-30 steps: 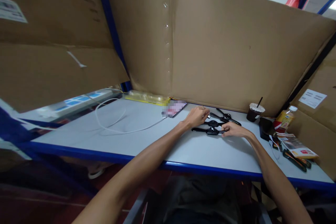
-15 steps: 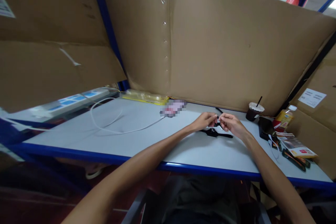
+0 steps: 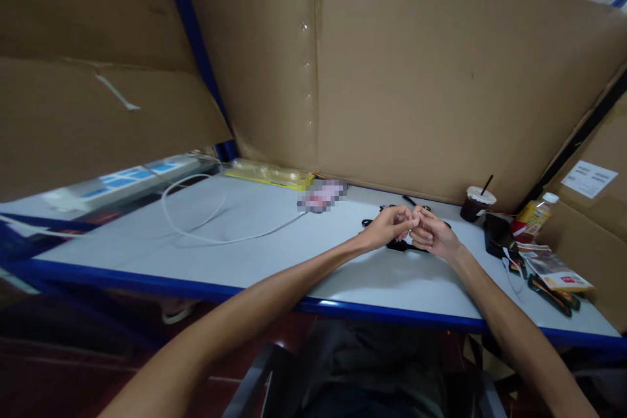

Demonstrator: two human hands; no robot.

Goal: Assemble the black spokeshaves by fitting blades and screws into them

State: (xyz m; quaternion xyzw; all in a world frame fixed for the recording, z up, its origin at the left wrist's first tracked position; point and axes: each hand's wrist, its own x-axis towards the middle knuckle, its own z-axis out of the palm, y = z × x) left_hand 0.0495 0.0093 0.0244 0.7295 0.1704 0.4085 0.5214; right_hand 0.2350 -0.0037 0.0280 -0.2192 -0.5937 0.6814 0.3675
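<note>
My left hand and my right hand meet above the table, fingertips pinched together and touching. Whatever sits between the fingers is too small or too covered to make out. Right below them on the table lies a black strap-like thing, perhaps a watch, largely hidden by the hands. A small black loop shows just left of my left hand. Behind the hands rests a thin black stick-like piece.
A white cable runs to a blurred pinkish item, beside yellow-edged clear packaging. Rightward stand an iced drink cup, a bottle, a black box and a packet. Cardboard walls the back.
Both hands have closed in on each other, fingertips now overlapping, and cover more of the black strap-like thing. The view has shifted slightly.
</note>
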